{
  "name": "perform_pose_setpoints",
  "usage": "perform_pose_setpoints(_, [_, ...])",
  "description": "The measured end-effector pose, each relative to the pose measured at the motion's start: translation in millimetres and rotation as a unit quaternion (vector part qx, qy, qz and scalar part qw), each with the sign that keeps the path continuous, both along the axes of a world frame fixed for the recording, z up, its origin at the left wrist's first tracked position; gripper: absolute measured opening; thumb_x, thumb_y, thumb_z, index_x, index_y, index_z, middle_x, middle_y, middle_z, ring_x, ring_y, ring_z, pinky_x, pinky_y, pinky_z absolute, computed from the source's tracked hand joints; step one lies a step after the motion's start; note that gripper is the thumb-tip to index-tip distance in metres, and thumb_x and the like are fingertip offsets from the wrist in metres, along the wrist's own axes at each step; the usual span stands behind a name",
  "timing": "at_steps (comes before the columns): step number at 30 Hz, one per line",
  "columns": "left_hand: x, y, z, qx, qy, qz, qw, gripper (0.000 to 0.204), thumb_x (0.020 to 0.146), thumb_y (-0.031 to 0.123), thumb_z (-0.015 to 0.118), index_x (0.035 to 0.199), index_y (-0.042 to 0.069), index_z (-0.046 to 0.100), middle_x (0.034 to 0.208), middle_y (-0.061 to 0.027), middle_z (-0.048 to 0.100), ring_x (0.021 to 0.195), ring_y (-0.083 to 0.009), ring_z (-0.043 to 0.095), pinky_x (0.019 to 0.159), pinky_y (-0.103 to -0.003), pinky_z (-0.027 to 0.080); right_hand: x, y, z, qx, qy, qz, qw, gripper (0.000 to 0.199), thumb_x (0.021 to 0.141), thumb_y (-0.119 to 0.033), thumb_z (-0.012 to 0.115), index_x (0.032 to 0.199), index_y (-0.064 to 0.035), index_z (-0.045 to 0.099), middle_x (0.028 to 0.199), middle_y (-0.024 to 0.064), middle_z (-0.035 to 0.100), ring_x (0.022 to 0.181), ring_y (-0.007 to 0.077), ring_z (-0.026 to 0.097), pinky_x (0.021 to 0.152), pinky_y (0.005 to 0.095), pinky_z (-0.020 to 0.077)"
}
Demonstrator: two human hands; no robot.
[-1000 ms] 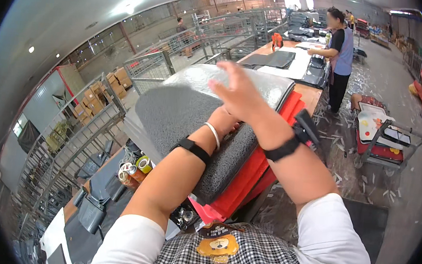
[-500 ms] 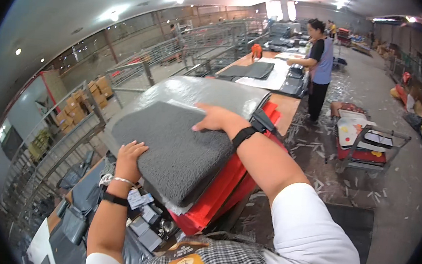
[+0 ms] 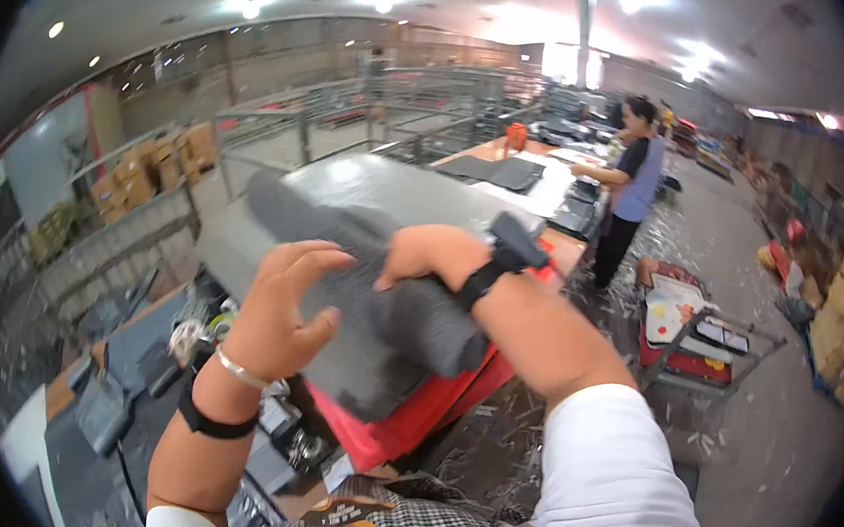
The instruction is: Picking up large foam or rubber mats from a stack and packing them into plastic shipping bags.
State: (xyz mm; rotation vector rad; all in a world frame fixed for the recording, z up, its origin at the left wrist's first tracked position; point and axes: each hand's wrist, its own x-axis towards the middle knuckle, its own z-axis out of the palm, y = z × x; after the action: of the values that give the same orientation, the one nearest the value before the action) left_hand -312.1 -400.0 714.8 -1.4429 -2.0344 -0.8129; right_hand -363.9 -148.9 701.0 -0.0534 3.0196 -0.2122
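Note:
A dark grey textured mat (image 3: 375,345), folded and blurred by motion, lies bunched on a stack in front of me. My right hand (image 3: 432,259) is closed on its upper part, thumb toward the left; the other fingers are mostly out of sight. Over the mat's left side hovers my left hand (image 3: 289,297), its thumb and fingers spread apart, with nothing seen between them. Beneath the mat is a shiny grey plastic sheet (image 3: 369,179), and red folded material (image 3: 393,427) shows below the near edge.
Small boxes and tools (image 3: 278,417) lie on the bench to my left. Farther along the table a co-worker (image 3: 639,172) stands beside dark mats (image 3: 510,171). A trolley (image 3: 706,339) with colourful mats is at the right, among scraps on the floor. Metal railings (image 3: 307,138) run behind.
The mat has gone from lying flat to bunched and raised under my right hand. My left hand has come off its edge and opened. The whole view has shifted slightly.

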Motion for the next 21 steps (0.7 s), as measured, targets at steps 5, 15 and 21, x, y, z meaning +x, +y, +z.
perform_pose_setpoints(5, [111.8,-102.8,25.0,0.048,-0.376,-0.641,0.668,0.044,0.087,0.017,0.058,0.123,-0.008,0.056,0.122,-0.0177,0.057,0.119,-0.0299,0.049,0.101,-0.040,0.038,38.1,-51.3,20.4,0.041,0.092,0.008,0.995,0.058,0.070,-0.051,0.074,0.094,0.0016,0.070,0.096,0.0256,0.067,0.093,0.0407,0.065,0.084,0.0464,0.0491])
perform_pose_setpoints(15, [214.2,-215.0,-10.2,0.308,-0.204,-0.744,0.557,0.043,0.097,0.032,0.047,0.113,-0.005,0.064,0.105,-0.0163,0.061,0.100,-0.0283,0.055,0.088,-0.039,0.042,117.3,-163.4,-32.0,0.162,0.343,-0.062,0.923,0.037,0.067,-0.026,0.079,0.091,-0.0008,0.066,0.099,0.0198,0.060,0.091,0.0387,0.061,0.080,0.0460,0.0479])
perform_pose_setpoints(21, [183.5,-377.1,-76.5,0.068,-0.222,-0.378,0.896,0.019,0.093,0.014,0.056,0.104,0.001,0.062,0.108,-0.0148,0.059,0.101,-0.0314,0.056,0.090,-0.041,0.044,212.8,-258.7,-54.5,-0.146,0.268,0.023,0.952,0.029,0.063,-0.009,0.075,0.088,0.0017,0.067,0.086,0.0171,0.061,0.085,0.0351,0.060,0.077,0.0387,0.0461])
